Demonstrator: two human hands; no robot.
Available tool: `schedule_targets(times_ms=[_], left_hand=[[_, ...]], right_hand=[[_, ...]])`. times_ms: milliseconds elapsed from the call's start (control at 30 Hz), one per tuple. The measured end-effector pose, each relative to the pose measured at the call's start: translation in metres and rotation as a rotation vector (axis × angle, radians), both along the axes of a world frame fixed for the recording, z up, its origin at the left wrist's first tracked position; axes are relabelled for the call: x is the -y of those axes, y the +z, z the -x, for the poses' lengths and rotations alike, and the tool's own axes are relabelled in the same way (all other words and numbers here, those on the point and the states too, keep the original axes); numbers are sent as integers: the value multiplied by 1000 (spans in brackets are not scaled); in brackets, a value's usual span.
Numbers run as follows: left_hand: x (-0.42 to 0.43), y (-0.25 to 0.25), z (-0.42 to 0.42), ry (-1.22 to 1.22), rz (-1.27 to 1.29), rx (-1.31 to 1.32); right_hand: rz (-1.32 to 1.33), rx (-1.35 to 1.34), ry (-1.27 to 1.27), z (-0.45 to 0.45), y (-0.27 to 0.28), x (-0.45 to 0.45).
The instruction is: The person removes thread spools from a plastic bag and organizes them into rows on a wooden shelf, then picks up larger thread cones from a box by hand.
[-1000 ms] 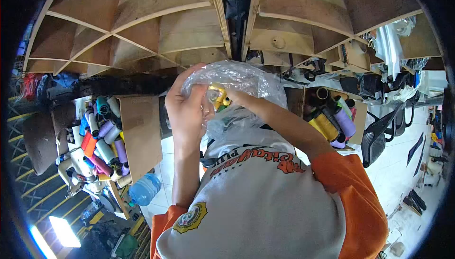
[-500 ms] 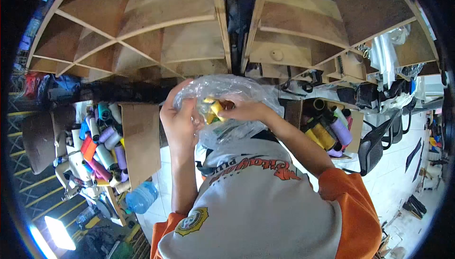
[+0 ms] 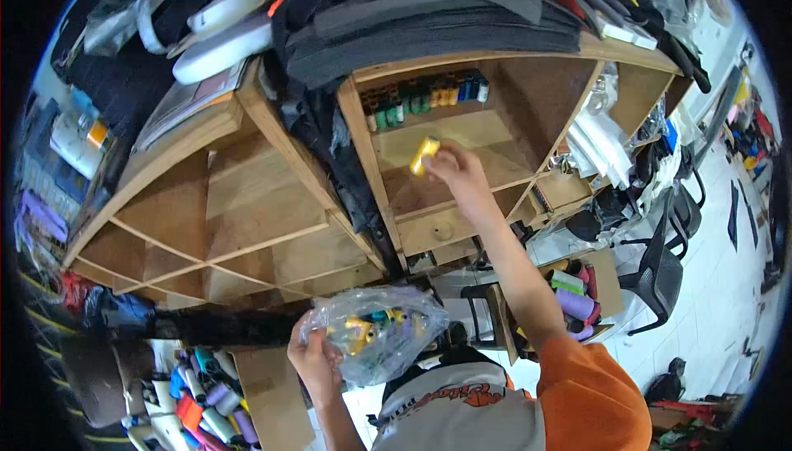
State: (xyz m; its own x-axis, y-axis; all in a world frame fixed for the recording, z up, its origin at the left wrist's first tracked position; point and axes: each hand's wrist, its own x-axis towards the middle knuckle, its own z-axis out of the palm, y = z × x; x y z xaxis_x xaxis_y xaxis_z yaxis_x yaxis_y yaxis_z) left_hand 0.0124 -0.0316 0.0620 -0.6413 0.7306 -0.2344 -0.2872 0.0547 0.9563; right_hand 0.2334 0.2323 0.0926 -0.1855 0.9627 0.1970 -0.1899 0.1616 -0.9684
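Note:
My right hand (image 3: 454,172) is stretched forward into an upper shelf compartment, its fingers pinching a small yellow thread spool (image 3: 425,156). Lower down, my left hand (image 3: 316,358) grips the gathered side of a see-through plastic bag (image 3: 394,358). Several small spools in yellow, teal and dark colours (image 3: 360,335) show inside that bag. At the back of the compartment, rows of small thread spools (image 3: 429,98) stand upright in green, orange, yellow and blue. The spool in my hand is apart from those rows, nearer to me.
Wooden shelving (image 3: 247,203) spans the front, with dark folded fabric (image 3: 445,34) stacked on top. Cardboard boxes of large thread cones stand at the left (image 3: 272,397) and right (image 3: 606,278). Black chairs (image 3: 656,282) are at the right. White plastic packets (image 3: 598,150) hang from a shelf.
My right hand has come out of the bag and reached up to the shelf with a yellow spool. The view has shifted upward and right; my left hand still holds the bag.

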Motion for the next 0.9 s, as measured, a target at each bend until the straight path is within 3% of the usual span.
schedule_targets(times_ms=[100,200,333,400,467,567,633,733,833,900], left_hand=[[-2,-3,0,30,39,25],[1,-13,4,28,75,25],[2,-18,7,62,90,-2],[6,-26,12,89,99,-7],[8,-30,17,91,116,16],[8,-30,18,97,122,29],[8,-30,19,102,126,31],[7,-31,21,115,133,50],[4,-29,22,130,129,71],[3,-31,21,141,119,63]], right_hand=[[-274,305,-344,9,-19,-69],[-309,403,-469,17,-58,-136],[-223,846,-653,35,-75,-179],[-163,448,-608,44,-149,-251],[-119,319,-626,54,-191,-278],[-221,538,-738,66,-186,-265],[-469,701,-776,61,-125,-209],[-364,775,-668,60,-119,-205],[-98,859,-473,59,-120,-212],[119,-206,-378,68,-167,-256]])
